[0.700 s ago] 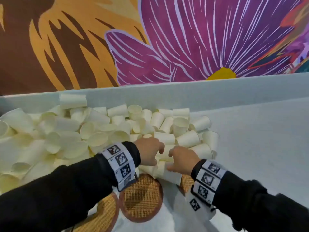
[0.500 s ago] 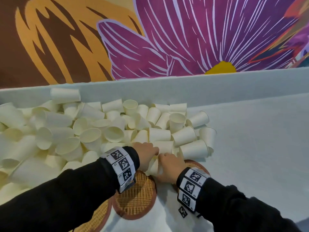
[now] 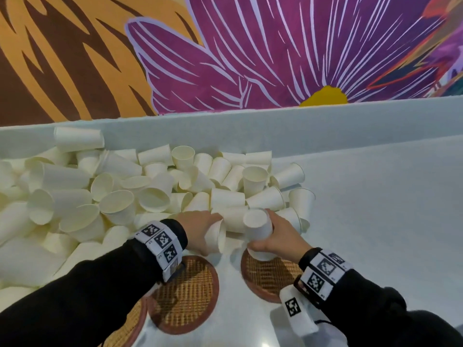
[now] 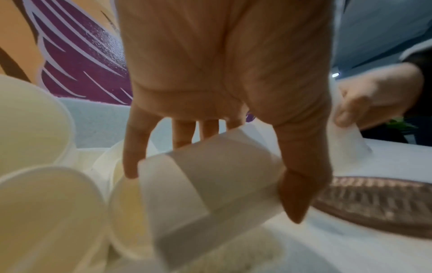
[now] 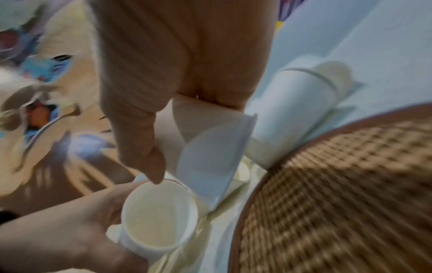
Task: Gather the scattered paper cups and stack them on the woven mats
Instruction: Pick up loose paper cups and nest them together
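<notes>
A big heap of cream paper cups (image 3: 130,194) covers the left and middle of the pale table. My left hand (image 3: 213,235) grips one paper cup (image 3: 217,237) lying sideways, just beyond the middle woven mat (image 3: 185,294); in the left wrist view, thumb and fingers (image 4: 301,194) wrap that cup (image 4: 210,184). My right hand (image 3: 260,237) holds another cup (image 3: 256,225) bottom up, its rim low over the far edge of the right woven mat (image 3: 273,276). In the right wrist view the held cup (image 5: 205,147) is blurred beside the mat (image 5: 339,203).
A third woven mat (image 3: 125,329) shows partly under my left sleeve. Loose cups (image 3: 300,196) lie close behind the right mat. A low pale wall (image 3: 325,121) borders the table's far side, with a flower mural behind. Bare tabletop (image 3: 388,221) stretches to the right.
Both hands have drawn back from the pile's near edge, each with a cup. The right hand has turned its cup bottom up and brought it over the right mat.
</notes>
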`<state>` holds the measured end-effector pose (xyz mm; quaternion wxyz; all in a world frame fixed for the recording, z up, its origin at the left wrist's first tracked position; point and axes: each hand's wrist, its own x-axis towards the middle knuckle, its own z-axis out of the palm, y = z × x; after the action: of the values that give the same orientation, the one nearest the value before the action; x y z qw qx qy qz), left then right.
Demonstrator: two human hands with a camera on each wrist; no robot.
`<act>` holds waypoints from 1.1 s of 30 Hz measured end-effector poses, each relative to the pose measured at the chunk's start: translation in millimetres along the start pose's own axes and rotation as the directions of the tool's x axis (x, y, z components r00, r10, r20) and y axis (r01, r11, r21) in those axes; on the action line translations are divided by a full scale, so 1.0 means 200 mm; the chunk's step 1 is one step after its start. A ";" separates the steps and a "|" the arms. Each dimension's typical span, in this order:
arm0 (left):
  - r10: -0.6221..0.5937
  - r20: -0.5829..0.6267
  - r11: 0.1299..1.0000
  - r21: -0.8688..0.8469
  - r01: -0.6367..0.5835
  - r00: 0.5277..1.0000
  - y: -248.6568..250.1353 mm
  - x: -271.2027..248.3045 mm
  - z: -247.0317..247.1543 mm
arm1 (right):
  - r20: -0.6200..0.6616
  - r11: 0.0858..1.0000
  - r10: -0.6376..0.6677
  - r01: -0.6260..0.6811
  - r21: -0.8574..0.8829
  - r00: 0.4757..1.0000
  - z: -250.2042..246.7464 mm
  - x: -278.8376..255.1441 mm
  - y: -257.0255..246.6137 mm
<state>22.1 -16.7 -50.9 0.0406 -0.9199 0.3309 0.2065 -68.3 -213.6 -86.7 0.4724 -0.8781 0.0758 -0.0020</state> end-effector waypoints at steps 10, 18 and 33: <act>0.140 -0.153 0.972 -0.166 -0.165 0.978 0.12 -0.03 -0.26 | 0.063 0.995 0.020 -0.026 0.094 0.998 0.01 -0.03 0.17; 0.216 -0.187 0.973 -0.035 -0.226 0.958 0.32 -0.06 -0.39 | 0.046 0.998 0.004 -0.007 0.069 0.999 -0.02 -0.06 0.14; 0.331 -0.002 0.902 0.293 -0.316 0.944 0.70 0.12 -0.06 | -0.034 0.941 0.086 -0.093 -0.326 0.996 -0.48 0.12 -0.02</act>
<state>-45.5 -142.4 -40.3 0.1310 -0.8413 0.5065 0.1360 -51.6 -293.8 -33.0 0.3192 -0.9398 0.1195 0.0236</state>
